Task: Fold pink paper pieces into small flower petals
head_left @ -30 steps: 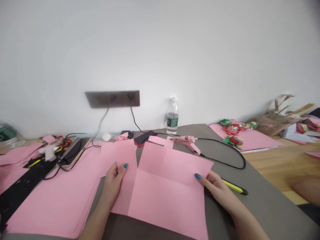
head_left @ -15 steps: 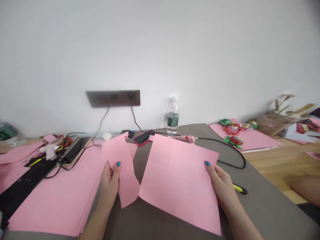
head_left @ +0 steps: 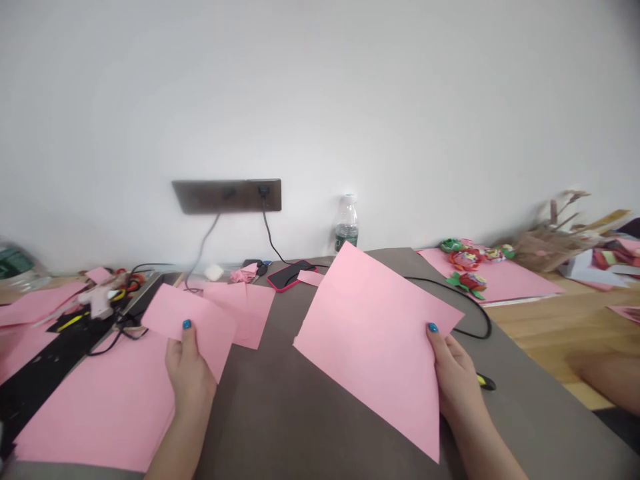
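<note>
My right hand [head_left: 450, 373] pinches the right edge of a large pink paper sheet [head_left: 373, 333], which is lifted and tilted above the grey mat [head_left: 280, 413]. My left hand [head_left: 187, 370] grips a smaller pink paper strip [head_left: 193, 323], raised over the stack of pink sheets [head_left: 100, 407] at the left. The two pieces are apart, with bare mat between them. Both thumbs have blue nails.
More pink pieces [head_left: 250, 303] lie at the mat's far side by a phone [head_left: 287, 273] and a water bottle [head_left: 346, 223]. A yellow-black pen [head_left: 484, 381] lies behind my right hand. Cables, glue gun [head_left: 100, 303] and tools sit left; paper flowers [head_left: 467, 260] right.
Both hands lifted the papers off the mat. The left hand carried the small strip leftward over the stack; the right tilted the large sheet up and to the right.
</note>
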A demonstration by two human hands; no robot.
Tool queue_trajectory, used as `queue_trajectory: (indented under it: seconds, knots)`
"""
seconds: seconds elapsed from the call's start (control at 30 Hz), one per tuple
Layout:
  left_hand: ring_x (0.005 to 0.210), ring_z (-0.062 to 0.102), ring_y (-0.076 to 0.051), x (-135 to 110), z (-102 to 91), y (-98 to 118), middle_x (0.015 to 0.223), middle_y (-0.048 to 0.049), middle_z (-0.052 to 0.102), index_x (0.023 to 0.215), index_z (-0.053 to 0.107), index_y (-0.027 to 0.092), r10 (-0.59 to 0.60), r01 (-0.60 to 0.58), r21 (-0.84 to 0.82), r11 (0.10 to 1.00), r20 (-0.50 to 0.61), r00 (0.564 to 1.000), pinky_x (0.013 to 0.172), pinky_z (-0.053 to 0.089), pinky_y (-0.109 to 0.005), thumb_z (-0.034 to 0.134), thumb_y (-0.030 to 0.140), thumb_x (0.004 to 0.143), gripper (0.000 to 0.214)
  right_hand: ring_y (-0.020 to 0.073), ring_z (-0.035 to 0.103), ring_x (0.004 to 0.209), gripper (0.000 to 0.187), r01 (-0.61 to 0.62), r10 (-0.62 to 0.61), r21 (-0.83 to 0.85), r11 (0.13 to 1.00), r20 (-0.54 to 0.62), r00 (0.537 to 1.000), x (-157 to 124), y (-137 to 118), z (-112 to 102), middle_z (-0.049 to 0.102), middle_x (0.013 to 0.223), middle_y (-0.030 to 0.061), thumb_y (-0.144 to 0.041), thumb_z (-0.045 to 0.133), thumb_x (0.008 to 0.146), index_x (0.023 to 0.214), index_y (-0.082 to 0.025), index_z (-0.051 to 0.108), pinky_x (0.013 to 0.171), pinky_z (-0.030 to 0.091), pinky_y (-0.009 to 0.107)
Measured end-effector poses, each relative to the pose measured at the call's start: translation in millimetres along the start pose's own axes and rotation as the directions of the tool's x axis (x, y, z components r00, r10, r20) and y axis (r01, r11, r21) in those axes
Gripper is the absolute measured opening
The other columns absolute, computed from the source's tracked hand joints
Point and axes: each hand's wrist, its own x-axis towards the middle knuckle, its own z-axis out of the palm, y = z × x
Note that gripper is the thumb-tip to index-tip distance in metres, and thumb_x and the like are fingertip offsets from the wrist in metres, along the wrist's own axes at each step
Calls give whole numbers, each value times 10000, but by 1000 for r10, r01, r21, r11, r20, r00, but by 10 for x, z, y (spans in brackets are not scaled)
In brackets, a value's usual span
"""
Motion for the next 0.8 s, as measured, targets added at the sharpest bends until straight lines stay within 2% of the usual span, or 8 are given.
queue_trajectory:
  seconds: [0.1,0.23,0.33,0.43,0.53,0.6,0.73,0.8]
  knots:
    - [761,661,-147,-4,7,-5,850,-3,706,901,649,195,-37,37,-20,999,20,999,716,562,-254,689,402,819,227,183,577,467,441,-28,28,9,1000,-9,1000,-15,-11,18,691,612,19,-639,710,698,782,-213,636,405,436,267]
    - [873,672,-150,-45,44,1,980,-28,726,1037,671,209,30,-15,-108,994,140,990,769,546,-228,699,405,819,294,171,547,485,479,-21,21,-3,1000,-4,1000,-47,-37,52,674,612,14,-664,739,648,744,-206,634,422,424,257]
    - [935,671,-173,-65,53,-13,1032,-50,726,1050,678,202,57,-38,-91,995,206,977,820,531,-249,725,439,791,355,179,543,492,498,18,-18,-50,999,12,1000,-56,-45,62,670,602,23,-685,725,648,724,-202,629,423,415,260]
    - [902,660,-178,-68,22,-52,968,-40,721,1022,675,198,69,-64,-31,997,253,965,796,522,-255,744,467,762,380,191,565,513,511,21,-20,-64,998,15,1000,-55,-47,65,684,625,34,-696,722,643,724,-199,638,437,429,267]
    - [700,598,-141,-74,-27,-79,749,10,652,898,662,187,70,-111,122,986,297,952,620,475,-207,742,507,744,364,215,604,571,507,39,-33,-76,996,78,996,-59,-55,79,715,697,44,-674,730,648,817,-198,685,477,467,286]
    - [585,513,-120,-92,-47,-75,627,43,559,816,640,184,79,-171,235,957,353,932,528,408,-195,733,530,736,367,200,584,534,505,42,-27,-99,994,152,988,-71,-62,98,697,657,22,-641,736,663,910,-203,694,456,450,280]
    - [531,430,-121,-159,-35,-42,559,55,478,748,614,186,77,-261,337,905,473,878,486,348,-205,724,550,717,381,152,483,413,481,35,-4,-109,993,268,963,-101,-47,150,590,515,-45,-588,735,697,1003,-237,618,386,362,243]
    - [522,404,-121,-194,-21,-41,543,57,447,722,600,191,76,-274,346,897,491,868,476,328,-207,713,556,719,382,171,544,488,466,107,-78,-94,990,267,960,-100,-14,171,621,583,-28,-557,736,713,1027,-245,589,439,424,258]
